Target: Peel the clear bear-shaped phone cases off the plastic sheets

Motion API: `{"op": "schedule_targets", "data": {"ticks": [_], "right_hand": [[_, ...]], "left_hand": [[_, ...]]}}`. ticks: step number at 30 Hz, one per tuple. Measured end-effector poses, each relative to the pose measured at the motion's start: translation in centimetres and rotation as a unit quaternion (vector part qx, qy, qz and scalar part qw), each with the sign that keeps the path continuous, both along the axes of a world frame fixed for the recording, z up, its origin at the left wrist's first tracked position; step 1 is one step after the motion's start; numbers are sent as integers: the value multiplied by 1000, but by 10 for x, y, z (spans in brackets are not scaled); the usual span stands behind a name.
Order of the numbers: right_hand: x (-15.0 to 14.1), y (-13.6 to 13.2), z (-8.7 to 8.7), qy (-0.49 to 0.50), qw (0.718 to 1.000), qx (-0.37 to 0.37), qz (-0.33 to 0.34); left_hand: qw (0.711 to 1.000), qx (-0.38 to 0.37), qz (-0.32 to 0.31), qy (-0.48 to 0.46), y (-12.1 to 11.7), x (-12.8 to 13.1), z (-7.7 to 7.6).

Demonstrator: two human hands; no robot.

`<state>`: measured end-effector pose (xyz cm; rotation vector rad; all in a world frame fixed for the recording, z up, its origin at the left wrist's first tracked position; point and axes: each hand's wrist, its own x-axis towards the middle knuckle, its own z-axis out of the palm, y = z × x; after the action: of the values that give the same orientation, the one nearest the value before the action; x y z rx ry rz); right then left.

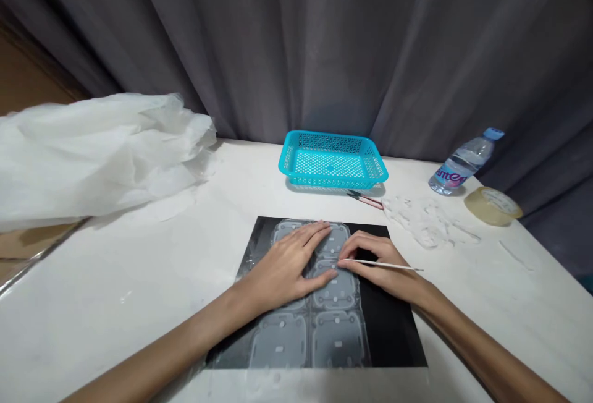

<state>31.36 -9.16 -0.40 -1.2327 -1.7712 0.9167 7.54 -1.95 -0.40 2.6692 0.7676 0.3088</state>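
Nearest us, both forearms reach in from the lower corners, and between them lies the clear plastic sheet of grey, rounded-square panels [340, 338], spread over a flat black rectangular mat [393, 335] on the white table [92, 304]. The left hand [291, 264] is palm down, fingers extended forward, thumb out to the right, bracing the sheet. And here's the right hand [375, 261], curled, pinching a slim white stick-like tool [393, 265] whose free end points right, over the wrist. Looks like careful work on a middle panel; next, I'd judge, it calls for a firm left palm and small fingertip movements so nothing slides. Beyond, crumpled clear-white scraps [426, 224], then small red-handled snips [369, 201] just before the turquoise perforated plastic basket [333, 183].
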Motion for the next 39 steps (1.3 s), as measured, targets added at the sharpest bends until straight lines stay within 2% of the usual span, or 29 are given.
{"op": "schedule_targets", "data": {"ticks": [10,15,22,25,28,31,35,39], "right_hand": [[1,0,-5,-19,999,25,19],[-1,-1,-7,-49,996,63,37],[4,-8,0,-126,981,129,74],[3,-6,-5,-174,963,195,67],[0,0,-13,-254,928,270,45],[-1,5,-19,-324,901,288,24],[-2,5,-19,-350,888,292,64],[7,24,-4,-376,864,314,114]], "left_hand": [[1000,-2,11,-10,1,3,1],[1000,-7,28,-10,-1,5,1],[999,-19,30,-16,1,4,-2],[999,-31,33,-26,2,3,-2],[997,-55,50,-35,1,1,-2],[994,-84,63,-41,1,0,-3],[990,-111,67,-51,3,-1,-5],[991,-112,56,-39,5,-1,-6]]}}
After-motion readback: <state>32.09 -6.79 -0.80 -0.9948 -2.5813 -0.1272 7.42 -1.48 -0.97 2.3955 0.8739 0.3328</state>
